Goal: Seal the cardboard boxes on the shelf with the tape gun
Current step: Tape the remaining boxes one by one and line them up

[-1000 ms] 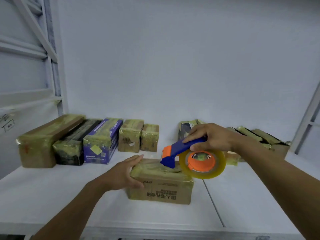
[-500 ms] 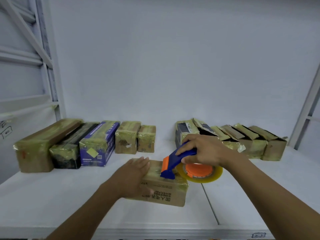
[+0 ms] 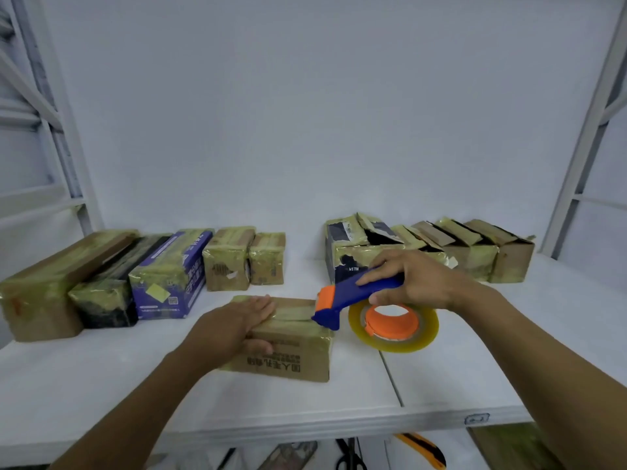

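The white shelf [image 3: 101, 385] carried everything, and the cardboard box at its front [image 3: 291, 354], printed with dark characters on the near face, served as the mark for the rest. Behind that box and to its left stood a row of five taped boxes [image 3: 101, 276], the largest furthest out and a purple one in the middle. Behind it and to its right stood a second row of boxes [image 3: 475, 252] with their flaps standing up. The left hand [image 3: 230, 327] lay on the front box's left end, fingers straight and flat across the top, thumb down on the near face, pressing it to the shelf. The right hand [image 3: 417, 279] was curled round the blue handle of the tape gun [image 3: 359, 293], whose orange and blue nose touched the top right edge of the box. Its tape roll [image 3: 393, 329] hung just to the right of the box, lying nearly flat above the shelf. Below the shelf's front edge, under the box, lay what may have been scissors [image 3: 349, 456], too blurred to tell.
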